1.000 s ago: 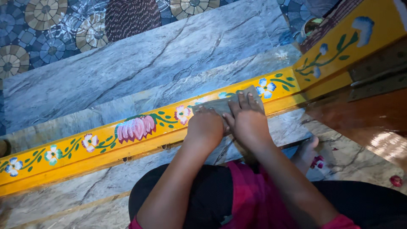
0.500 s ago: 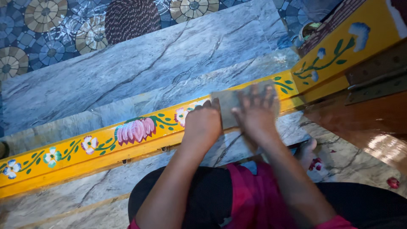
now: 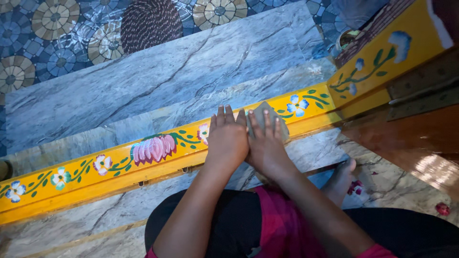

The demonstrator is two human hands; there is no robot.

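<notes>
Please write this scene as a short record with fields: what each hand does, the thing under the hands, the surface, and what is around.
Left hand: left hand lies flat, fingers stretched, on the yellow beam, beside the right hand.
Right hand: right hand presses flat on a grey sheet.
Grey sheet: a small flat piece, lying on top of the beam; its material cannot be told.
Beam: long, yellow, painted with flowers and green vines.
Surface: grey marble steps.
Around: patterned floor tiles, a brown woven mat, a wooden door at the right.
</notes>
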